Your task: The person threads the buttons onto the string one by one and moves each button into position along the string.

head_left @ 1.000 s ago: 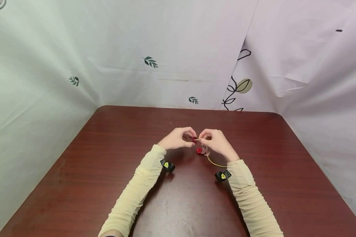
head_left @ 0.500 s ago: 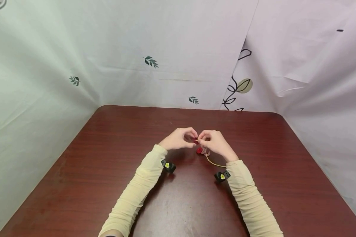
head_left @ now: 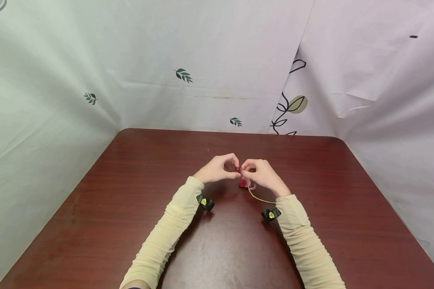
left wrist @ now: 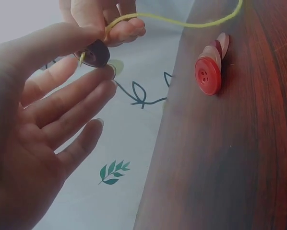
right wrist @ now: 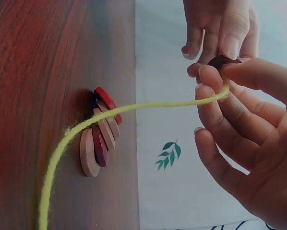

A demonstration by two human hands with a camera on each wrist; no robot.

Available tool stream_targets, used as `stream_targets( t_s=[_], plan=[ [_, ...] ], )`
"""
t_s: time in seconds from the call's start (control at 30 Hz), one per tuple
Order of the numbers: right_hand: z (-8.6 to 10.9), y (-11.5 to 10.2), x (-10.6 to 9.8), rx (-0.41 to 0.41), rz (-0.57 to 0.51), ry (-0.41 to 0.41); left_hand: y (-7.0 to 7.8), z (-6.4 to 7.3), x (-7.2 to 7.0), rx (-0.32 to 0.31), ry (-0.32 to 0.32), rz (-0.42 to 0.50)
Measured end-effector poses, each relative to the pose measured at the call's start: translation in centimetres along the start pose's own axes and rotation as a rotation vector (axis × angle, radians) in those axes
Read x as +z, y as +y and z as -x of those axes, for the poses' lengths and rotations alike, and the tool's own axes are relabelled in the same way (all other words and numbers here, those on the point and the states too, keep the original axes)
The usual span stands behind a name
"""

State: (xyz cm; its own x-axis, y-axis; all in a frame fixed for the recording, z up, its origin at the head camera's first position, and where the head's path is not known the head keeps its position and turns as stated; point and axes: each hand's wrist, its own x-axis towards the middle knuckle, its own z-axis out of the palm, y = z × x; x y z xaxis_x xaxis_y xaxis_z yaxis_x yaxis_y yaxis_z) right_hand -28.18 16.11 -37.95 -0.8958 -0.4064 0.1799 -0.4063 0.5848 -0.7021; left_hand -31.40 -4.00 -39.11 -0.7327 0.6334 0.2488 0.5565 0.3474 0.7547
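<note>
My left hand (head_left: 217, 169) pinches a dark maroon button (left wrist: 97, 53) between thumb and forefinger, above the table. A short yellow end of yarn (left wrist: 82, 58) pokes out of one of its holes. Right beside the button, the fingertips of my right hand (head_left: 262, 171) pinch the yellow yarn (right wrist: 158, 104) close to the button's other face. From there the yarn trails down toward the table. Below the hands, a red button (left wrist: 208, 75) leads a leaning, overlapping row of several buttons (right wrist: 103, 128) in pink and maroon. The yarn crosses over this row in the right wrist view.
The reddish-brown wooden table (head_left: 148, 192) reaches back to a white sheet (head_left: 148, 60) with leaf prints, which hangs behind and at both sides. Dark wrist cameras (head_left: 206, 203) sit on the cream sleeves (head_left: 170, 224).
My right hand has shifted slightly left to the button, and the bit of yarn seen between the hands has vanished from the head view. The left hand has barely moved.
</note>
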Motion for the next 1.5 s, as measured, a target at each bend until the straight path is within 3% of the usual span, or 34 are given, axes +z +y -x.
stream_targets(
  t_s=[0.63,0.87,1.2,1.5],
  plan=[
    [-0.1,-0.2,-0.2,0.065,-0.068,-0.021,0.3,0.0,-0.4,-0.009,0.039,-0.072],
    [-0.1,-0.2,-0.2,0.043,-0.053,0.002,0.5,0.0,-0.2,-0.021,0.036,-0.109],
    [0.2,0.2,-0.5,0.041,-0.025,0.111,0.7,0.2,-0.8,-0.008,-0.021,-0.131],
    [0.3,1.0,-1.0,0.091,0.0,0.09,1.0,0.8,-2.3,-0.052,-0.113,-0.138]
  ],
)
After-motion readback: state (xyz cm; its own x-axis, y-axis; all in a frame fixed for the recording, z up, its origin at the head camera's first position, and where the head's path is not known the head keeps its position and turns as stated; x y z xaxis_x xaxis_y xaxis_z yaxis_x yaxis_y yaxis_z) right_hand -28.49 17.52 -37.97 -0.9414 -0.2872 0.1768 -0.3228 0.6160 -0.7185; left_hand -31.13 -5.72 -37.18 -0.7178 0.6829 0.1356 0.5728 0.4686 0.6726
